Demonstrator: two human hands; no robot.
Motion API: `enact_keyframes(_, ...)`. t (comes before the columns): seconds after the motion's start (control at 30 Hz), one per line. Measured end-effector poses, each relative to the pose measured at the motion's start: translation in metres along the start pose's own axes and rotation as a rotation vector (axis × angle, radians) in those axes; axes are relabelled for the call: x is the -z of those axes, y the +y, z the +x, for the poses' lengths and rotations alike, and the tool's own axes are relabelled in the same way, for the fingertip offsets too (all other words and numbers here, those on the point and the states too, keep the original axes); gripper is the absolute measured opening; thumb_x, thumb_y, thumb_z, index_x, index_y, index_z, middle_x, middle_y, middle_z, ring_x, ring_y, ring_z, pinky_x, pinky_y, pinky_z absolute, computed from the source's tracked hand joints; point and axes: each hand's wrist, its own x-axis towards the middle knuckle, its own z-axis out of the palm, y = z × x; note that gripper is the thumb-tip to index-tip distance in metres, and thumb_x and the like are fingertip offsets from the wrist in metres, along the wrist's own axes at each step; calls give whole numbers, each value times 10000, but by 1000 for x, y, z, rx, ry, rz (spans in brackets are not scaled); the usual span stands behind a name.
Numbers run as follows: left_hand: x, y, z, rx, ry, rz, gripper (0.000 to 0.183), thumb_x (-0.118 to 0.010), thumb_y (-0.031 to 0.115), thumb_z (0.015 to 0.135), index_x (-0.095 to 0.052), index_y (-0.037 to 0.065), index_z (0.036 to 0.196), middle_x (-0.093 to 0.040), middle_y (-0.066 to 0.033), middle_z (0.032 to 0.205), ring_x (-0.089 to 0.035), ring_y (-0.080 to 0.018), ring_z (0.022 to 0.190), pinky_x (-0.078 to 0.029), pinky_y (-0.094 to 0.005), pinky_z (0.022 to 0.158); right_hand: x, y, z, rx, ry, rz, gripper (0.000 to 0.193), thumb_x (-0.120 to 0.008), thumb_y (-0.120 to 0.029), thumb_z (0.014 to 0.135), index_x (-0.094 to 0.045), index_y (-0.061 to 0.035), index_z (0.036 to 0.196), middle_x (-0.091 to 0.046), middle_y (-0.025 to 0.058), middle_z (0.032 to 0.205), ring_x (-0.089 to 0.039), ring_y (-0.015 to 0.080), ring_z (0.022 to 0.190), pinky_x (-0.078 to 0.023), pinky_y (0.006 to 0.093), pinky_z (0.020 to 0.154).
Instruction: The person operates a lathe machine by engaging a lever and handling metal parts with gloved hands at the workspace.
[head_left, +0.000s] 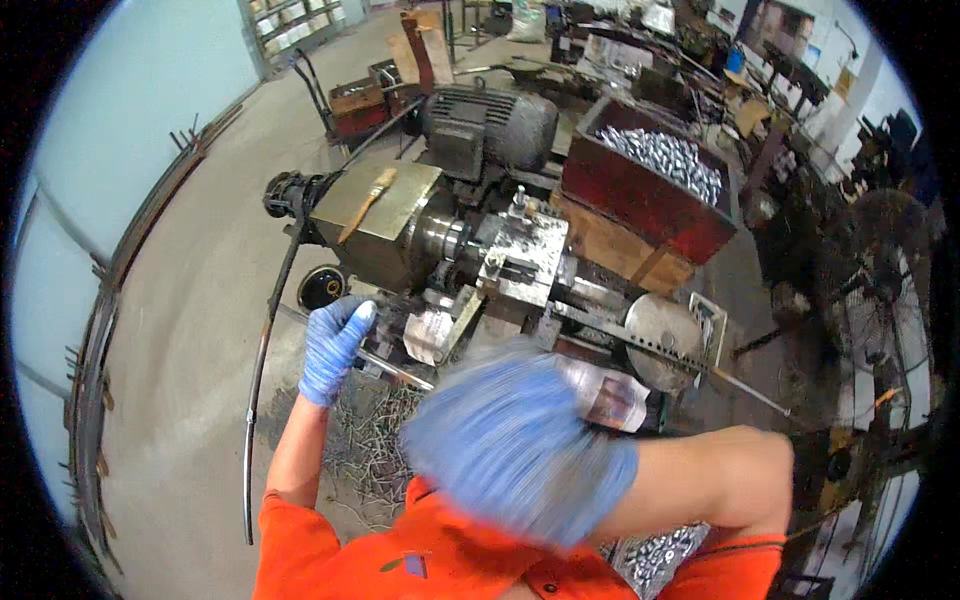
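My left hand [333,345], in a blue knit glove, is closed round a metal lever [398,373] at the near left side of a lathe-like machine [525,250]. The lever sticks out past the fist on both sides. My right hand [510,440], gloved in blue too, is held up close in front of my chest. Motion smears it, so neither its fingers nor anything in them can be made out. It covers part of the machine's near edge. Beyond the hands are the machine's spindle [445,238] and a metal block [525,255] on its bed.
A brush [368,205] lies on the machine's box-shaped housing [400,195]. Behind stand an electric motor [490,125] and a dark red bin [640,195] of small metal parts. A long rod [262,380] slants down at left. Curly metal shavings [375,440] lie below; more parts [655,560] sit near my lap.
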Motion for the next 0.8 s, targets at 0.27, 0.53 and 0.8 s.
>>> enact_keyframes(0.27, 33, -1, 69, -384, 499, 724, 375, -558, 335, 870, -580, 126, 1181, -626, -124, 818, -613, -266, 682, -481, -363, 620, -164, 74, -66, -435, 83, 219, 541, -550, -580, 769, -681, -57, 817, -648, 152, 711, -637, 304, 691, -493, 395, 633)
enact_keyframes(0.53, 25, -62, 125, -521, 344, 933, 376, -502, 381, 888, -569, 166, 1189, -643, -131, 834, -632, -276, 710, -489, -388, 615, -222, 78, -122, -719, 201, 517, 473, -627, -508, 755, -697, -55, 874, -662, 154, 784, -647, 299, 739, -509, 362, 682)
enact_keyframes(0.8, 13, -56, 109, -518, 329, 966, 378, -539, 350, 860, -574, 126, 1163, -638, -136, 861, -627, -306, 688, -491, -409, 619, -242, 85, -156, -834, 269, 530, 399, -683, -429, 741, -701, -52, 872, -665, 155, 788, -657, 284, 727, -510, 333, 678)
